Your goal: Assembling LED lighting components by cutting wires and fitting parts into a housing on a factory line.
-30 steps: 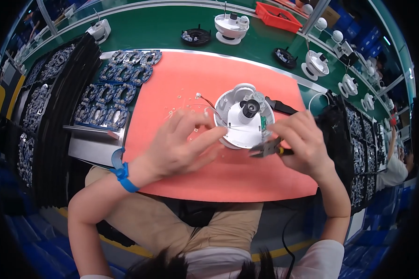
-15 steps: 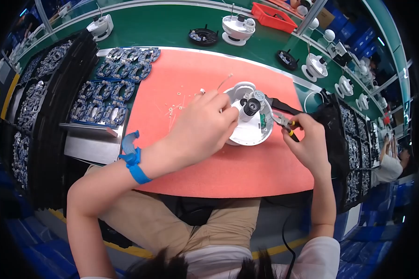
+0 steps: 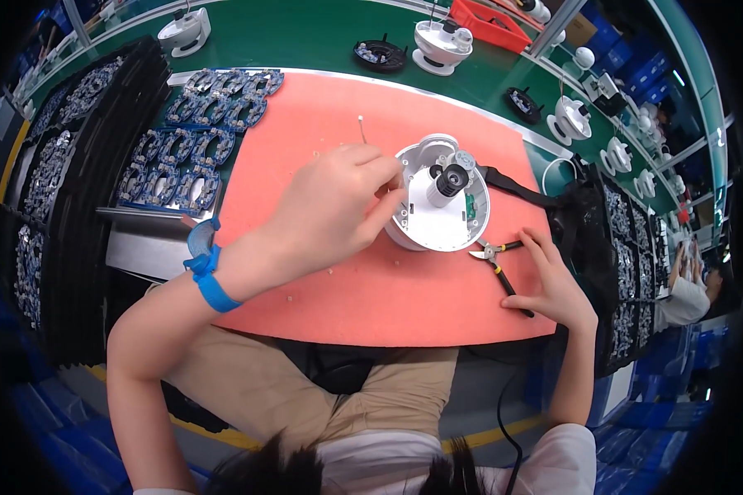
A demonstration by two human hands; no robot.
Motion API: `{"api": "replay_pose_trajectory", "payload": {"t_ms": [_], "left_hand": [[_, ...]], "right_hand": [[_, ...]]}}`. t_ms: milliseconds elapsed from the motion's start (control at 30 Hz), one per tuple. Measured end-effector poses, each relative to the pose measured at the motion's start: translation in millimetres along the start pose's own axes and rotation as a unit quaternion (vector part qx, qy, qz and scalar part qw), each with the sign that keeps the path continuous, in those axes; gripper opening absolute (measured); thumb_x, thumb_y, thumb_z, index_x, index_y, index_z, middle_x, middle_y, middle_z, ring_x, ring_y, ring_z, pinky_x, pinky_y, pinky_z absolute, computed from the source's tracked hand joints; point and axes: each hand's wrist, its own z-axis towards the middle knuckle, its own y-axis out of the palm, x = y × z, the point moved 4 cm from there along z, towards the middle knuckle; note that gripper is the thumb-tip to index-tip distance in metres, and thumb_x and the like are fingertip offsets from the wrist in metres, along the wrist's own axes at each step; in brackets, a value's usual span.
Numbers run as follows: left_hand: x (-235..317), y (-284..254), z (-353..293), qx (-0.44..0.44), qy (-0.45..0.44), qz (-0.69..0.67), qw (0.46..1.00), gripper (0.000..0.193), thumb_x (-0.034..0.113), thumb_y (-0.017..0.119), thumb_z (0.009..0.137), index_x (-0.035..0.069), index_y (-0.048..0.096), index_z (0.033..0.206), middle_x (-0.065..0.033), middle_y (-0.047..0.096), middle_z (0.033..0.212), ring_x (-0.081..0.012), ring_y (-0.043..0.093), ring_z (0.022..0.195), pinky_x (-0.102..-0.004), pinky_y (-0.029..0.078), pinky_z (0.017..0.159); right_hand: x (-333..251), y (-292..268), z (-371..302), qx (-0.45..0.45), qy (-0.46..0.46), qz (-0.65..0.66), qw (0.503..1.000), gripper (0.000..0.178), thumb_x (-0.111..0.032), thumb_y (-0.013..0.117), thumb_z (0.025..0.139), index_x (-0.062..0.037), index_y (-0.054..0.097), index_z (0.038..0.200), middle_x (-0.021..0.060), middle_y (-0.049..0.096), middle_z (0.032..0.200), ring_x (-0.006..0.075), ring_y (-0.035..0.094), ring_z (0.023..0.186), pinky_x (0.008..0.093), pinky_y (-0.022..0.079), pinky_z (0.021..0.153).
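A round white camera housing (image 3: 421,235) sits upright on the salmon-coloured mat, with a black lens (image 3: 451,178) standing up inside it. My left hand (image 3: 334,198) is at the housing's left rim, thumb and forefinger pinched together. A thin wire (image 3: 362,130) with a small white connector sticks up beyond its knuckles; the pinch point is partly hidden. On the mat at the housing's lower right lie wire cutters (image 3: 495,252) with black-and-yellow handles, jaws apart. My right hand (image 3: 557,285) is spread around those handles, fingertips at their ends, not closed on them.
Blue circuit boards (image 3: 177,157) lie in rows at the left, beside stacked black trays (image 3: 82,181). A black strap (image 3: 516,188) runs from behind the housing to a black bag-like item. White camera units (image 3: 442,45) and a red bin (image 3: 491,25) stand on the green bench.
My right hand has lowered the cutters to the mat and spread its fingers off them. My left hand has shifted left and slightly down, the wire now upright above it.
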Motion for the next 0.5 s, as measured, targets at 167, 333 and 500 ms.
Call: {"api": "replay_pose_trajectory", "payload": {"t_ms": [167, 333, 500], "left_hand": [[-4, -4, 0, -0.013, -0.009, -0.001, 1.0, 0.008, 0.005, 0.069, 0.084, -0.001, 0.064, 0.084, -0.0114, 0.061, 0.076, -0.0235, 0.064, 0.071, -0.0338, 0.05, 0.063], [-4, -5, -1, -0.017, -0.012, 0.003, 1.0, 0.007, 0.004, 0.069, 0.084, -0.001, 0.064, 0.085, -0.0114, 0.062, 0.077, -0.023, 0.064, 0.07, -0.0338, 0.05, 0.063], [-3, -7, -1, -0.018, -0.012, 0.017, 1.0, 0.007, 0.004, 0.069, 0.084, -0.001, 0.064, 0.084, -0.0113, 0.062, 0.077, -0.0235, 0.064, 0.07, -0.0336, 0.05, 0.062]], "right_hand": [[-7, -8, -9, -0.025, -0.022, -0.133, 0.991, 0.06, -0.02, 0.075, 0.067, 0.0016, 0.057, 0.121, 0.0154, 0.054, 0.11, 0.0338, 0.052, 0.108, 0.0412, 0.043, 0.094], [-3, 14, -17, 0.07, -0.023, -0.154, 0.985, 0.059, -0.01, 0.065, 0.067, 0.0021, 0.055, 0.123, 0.0154, 0.054, 0.104, 0.0334, 0.054, 0.099, 0.0413, 0.041, 0.093], [6, 17, -19, 0.135, -0.064, -0.155, 0.976, 0.061, -0.005, 0.063, 0.067, 0.004, 0.055, 0.126, 0.017, 0.056, 0.11, 0.0336, 0.056, 0.1, 0.0396, 0.046, 0.088]]}}
